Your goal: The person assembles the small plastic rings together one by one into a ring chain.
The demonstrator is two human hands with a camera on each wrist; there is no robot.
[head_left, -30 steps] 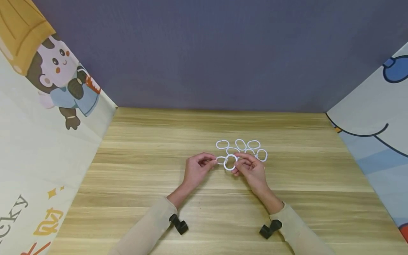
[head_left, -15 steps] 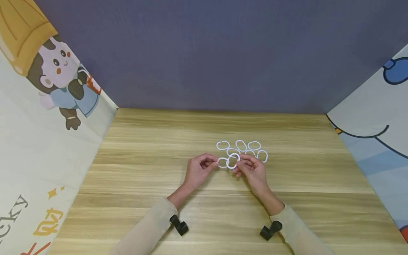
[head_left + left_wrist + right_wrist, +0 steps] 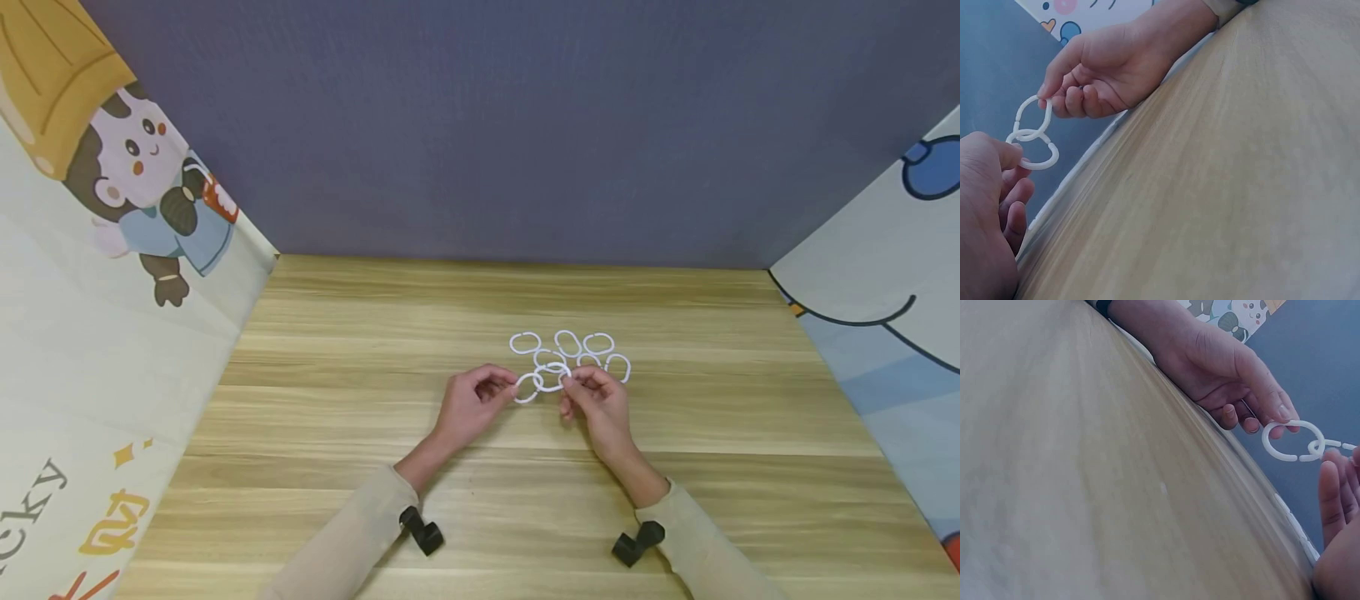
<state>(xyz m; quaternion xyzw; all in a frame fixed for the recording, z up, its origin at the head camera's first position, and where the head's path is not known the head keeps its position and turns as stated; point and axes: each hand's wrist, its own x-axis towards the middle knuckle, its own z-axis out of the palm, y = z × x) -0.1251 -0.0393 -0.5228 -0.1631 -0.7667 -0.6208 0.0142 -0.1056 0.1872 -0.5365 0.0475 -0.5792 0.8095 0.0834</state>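
My left hand (image 3: 467, 406) pinched one white ring (image 3: 1041, 167), my right hand (image 3: 603, 408) a second ring (image 3: 1020, 111). They looked linked, raised above the tabletop (image 3: 375, 333). Joining seemed the step; next probably required hooking on one of the other rings (image 3: 525, 352) lying beyond.

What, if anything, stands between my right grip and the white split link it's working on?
Nothing visible. The right grip pinches the white split link directly. It is looped through another split link, which the left grip pinches; the loose links lie on the tabletop beyond.
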